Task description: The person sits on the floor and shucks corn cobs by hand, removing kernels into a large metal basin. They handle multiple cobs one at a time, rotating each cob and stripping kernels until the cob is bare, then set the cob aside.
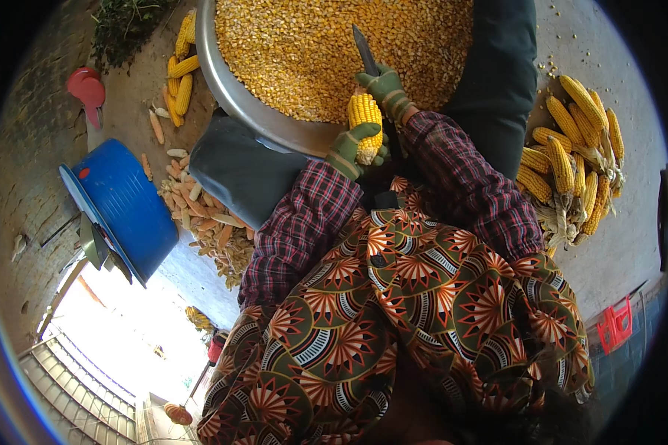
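My left hand [352, 146], in a green glove, is closed round the lower part of a yellow corn cob [365, 114] that still bears its kernels. My right hand [387, 89], gloved alike, grips a dark pointed tool [364, 49], perhaps metal, whose tip points up and away. The hand is close beside the cob's upper end. Both hands are at the near rim of a large metal basin [239, 105], which holds a mass of loose corn kernels [312, 55]. What the tool's lower end touches is hidden.
Corn cobs with husks [568, 139] lie on the floor at right; more cobs [181, 78] lie left of the basin. Stripped cobs [195, 206] are heaped beside my left leg. A blue tub [122, 206], a red scoop-like object [87, 92] and greenery [125, 33] are farther left.
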`<control>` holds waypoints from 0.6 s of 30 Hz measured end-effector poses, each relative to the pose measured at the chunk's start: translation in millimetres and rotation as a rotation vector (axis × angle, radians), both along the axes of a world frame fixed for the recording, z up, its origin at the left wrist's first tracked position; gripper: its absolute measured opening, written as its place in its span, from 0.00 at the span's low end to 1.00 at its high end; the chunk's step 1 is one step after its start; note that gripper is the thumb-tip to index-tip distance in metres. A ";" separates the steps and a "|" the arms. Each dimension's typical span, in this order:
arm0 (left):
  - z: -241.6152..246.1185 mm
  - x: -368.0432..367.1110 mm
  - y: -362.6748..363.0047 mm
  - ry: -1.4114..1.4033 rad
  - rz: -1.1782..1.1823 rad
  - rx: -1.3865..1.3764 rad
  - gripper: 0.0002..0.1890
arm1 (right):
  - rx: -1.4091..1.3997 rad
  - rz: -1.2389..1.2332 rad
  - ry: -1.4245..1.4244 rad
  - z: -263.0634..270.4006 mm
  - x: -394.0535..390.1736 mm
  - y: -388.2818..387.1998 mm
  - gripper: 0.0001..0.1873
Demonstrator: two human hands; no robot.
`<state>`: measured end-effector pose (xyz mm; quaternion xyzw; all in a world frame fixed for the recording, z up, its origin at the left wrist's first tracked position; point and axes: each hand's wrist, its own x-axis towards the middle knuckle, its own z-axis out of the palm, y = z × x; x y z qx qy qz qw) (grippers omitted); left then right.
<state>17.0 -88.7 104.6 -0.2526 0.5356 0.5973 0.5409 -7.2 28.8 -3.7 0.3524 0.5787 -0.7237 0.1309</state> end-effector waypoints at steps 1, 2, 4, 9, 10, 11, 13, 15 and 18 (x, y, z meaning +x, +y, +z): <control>3.1 -5.4 2.1 0.117 -0.112 -0.079 0.18 | -0.078 -0.008 0.013 -1.1 -2.0 0.3 0.22; 3.2 -6.8 1.9 0.233 -0.212 -0.157 0.19 | -0.155 -0.003 0.025 1.0 -2.7 0.0 0.24; -34.0 -11.3 -7.6 0.477 -0.393 -0.421 0.30 | -0.242 -0.016 0.024 0.1 -3.1 -0.3 0.33; -59.8 -5.1 8.2 0.575 -0.557 -0.576 0.42 | -0.059 -0.019 -0.047 -3.3 -2.8 -4.6 0.29; -53.5 -2.8 8.4 0.544 -0.453 -0.539 0.38 | -0.040 0.030 -0.053 3.2 -1.9 -0.9 0.27; -47.3 -0.8 8.7 0.513 -0.348 -0.501 0.35 | -0.020 0.080 -0.059 10.1 -0.6 1.1 0.25; -37.0 -0.5 5.5 0.519 -0.193 -0.352 0.28 | 0.043 0.027 -0.016 3.9 1.2 0.3 0.21; -9.3 -4.5 -4.0 -0.112 0.057 0.094 0.21 | 0.051 -0.010 0.007 -3.9 -0.6 -3.2 0.20; -32.4 -5.1 -15.9 0.189 -0.127 0.005 0.21 | -0.029 0.050 -0.075 -7.8 -8.0 -1.7 0.26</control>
